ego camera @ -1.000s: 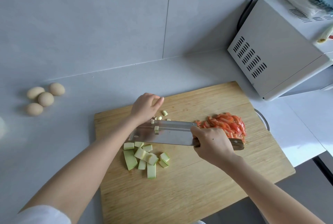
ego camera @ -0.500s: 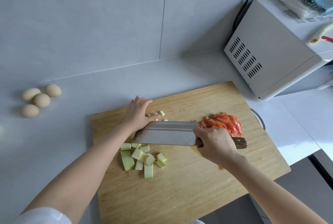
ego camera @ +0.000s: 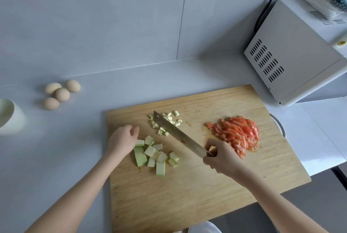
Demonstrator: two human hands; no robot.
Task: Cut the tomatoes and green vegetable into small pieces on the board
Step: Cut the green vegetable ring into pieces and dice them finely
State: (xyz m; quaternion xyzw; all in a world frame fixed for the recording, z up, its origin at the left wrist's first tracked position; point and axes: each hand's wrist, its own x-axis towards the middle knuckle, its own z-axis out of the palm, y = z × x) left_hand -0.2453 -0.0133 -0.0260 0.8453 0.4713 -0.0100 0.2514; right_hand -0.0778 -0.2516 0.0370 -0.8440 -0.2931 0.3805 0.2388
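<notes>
Matt wooden board (ego camera: 206,195), shiny metal knife blade (ego camera: 180,135), glossy tiled wall (ego camera: 112,26).

Sliced tomatoes (ego camera: 237,134) and green chunks (ego camera: 154,155) lie apart on board (ego camera: 187,195).
</notes>
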